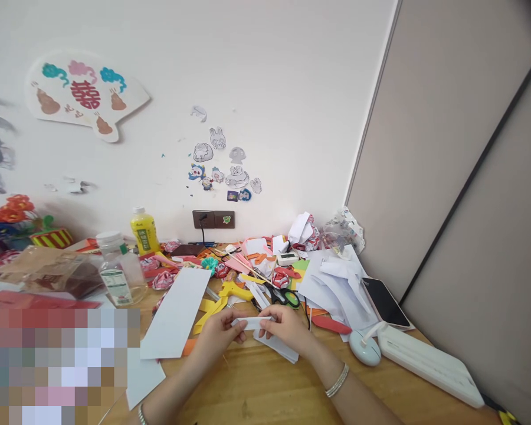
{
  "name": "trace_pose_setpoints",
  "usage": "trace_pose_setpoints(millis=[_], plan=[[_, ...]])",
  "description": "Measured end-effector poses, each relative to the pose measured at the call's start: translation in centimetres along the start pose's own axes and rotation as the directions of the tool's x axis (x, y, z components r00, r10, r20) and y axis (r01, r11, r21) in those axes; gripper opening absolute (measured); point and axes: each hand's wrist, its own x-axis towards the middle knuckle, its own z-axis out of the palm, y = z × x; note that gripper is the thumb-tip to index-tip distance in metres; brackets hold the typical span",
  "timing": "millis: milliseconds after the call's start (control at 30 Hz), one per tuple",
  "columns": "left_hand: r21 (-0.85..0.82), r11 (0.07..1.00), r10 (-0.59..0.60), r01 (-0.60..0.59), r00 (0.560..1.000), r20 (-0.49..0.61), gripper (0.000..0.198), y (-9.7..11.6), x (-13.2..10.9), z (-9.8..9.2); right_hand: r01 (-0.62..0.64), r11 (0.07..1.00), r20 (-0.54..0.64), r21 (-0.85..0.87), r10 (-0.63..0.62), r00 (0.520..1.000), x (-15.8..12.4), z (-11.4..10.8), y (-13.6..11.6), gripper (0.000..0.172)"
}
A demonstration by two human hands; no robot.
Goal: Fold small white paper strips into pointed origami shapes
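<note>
A small folded strip of white paper (253, 323) is held level between my two hands, above the wooden table. My left hand (223, 332) pinches its left end between thumb and fingers. At its right end, my right hand (284, 327) grips it the same way. Beneath my right hand lies another folded white strip (279, 348), slanting down to the right. Just beyond my hands are a yellow glue gun (235, 290) and black-handled scissors (287, 297). A long white paper sheet (177, 313) lies left of my left hand.
Crumpled paper and coloured scraps cover the table's back (248, 254). On the left stand a clear jar (115, 277) and a yellow bottle (144, 231). At right are loose white sheets (336, 289), a phone (386, 302) and a white lamp (429, 363).
</note>
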Motion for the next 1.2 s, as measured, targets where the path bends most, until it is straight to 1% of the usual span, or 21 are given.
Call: trace_pose_setpoints(millis=[100, 200, 400, 567, 667, 767, 833, 900, 967, 1033, 1200], plan=[[0.060, 0.998, 0.022, -0.022, 1.000, 0.004, 0.023, 0.4, -0.3, 0.3, 0.017, 0.999, 0.010, -0.043, -0.016, 1.000, -0.2, 0.1, -0.3, 0.015], [0.067, 0.998, 0.001, -0.002, 1.000, 0.021, 0.021, 0.9, -0.6, 0.6, 0.029, 0.999, 0.015, -0.037, -0.029, 0.999, -0.2, 0.2, -0.4, 0.016], [0.026, 0.999, -0.046, 0.044, 0.996, 0.077, 0.026, 0.8, -0.6, 0.9, 0.049, 0.998, 0.007, -0.025, -0.049, 0.999, -0.2, 0.1, -0.3, 0.015], [0.051, 0.998, -0.050, 0.046, 0.995, 0.084, 0.028, 0.6, -0.7, 0.9, 0.032, 0.998, 0.029, -0.047, -0.030, 0.999, -0.1, 0.2, -0.1, 0.014], [0.093, 0.995, -0.029, 0.022, 0.996, 0.079, 0.029, 0.6, -0.8, 1.1, 0.045, 0.986, 0.017, -0.163, -0.043, 0.999, -0.2, 0.5, 0.1, 0.015], [0.135, 0.991, 0.001, -0.012, 0.997, 0.083, 0.029, 0.5, -0.9, 1.3, 0.117, 0.944, 0.023, -0.307, -0.116, 0.993, -0.3, 0.9, 0.2, 0.020], [0.151, 0.988, 0.016, -0.031, 0.995, 0.097, 0.028, 0.4, -0.9, 1.3, 0.148, 0.927, 0.040, -0.344, -0.143, 0.989, -0.3, 1.0, 0.1, 0.025], [0.138, 0.990, 0.022, -0.039, 0.992, 0.121, 0.029, 0.4, -0.9, 1.2, 0.156, 0.933, 0.056, -0.324, -0.146, 0.988, -0.2, 1.0, 0.1, 0.027], [0.106, 0.994, 0.013, -0.028, 0.991, 0.136, 0.029, 0.5, -0.9, 1.0, 0.148, 0.955, 0.076, -0.259, -0.132, 0.988, -0.2, 0.9, 0.1, 0.028], [0.076, 0.997, -0.004, -0.006, 0.992, 0.127, 0.029, 0.7, -0.8, 0.7, 0.134, 0.974, 0.106, -0.184, -0.116, 0.988, -0.1, 0.7, 0.2, 0.029], [0.044, 0.999, -0.035, 0.029, 0.989, 0.145, 0.032, 1.0, -0.4, 0.2, 0.088, 0.995, 0.220, -0.055, -0.074, 0.973, 0.0, 0.0, 0.5, 0.031]])
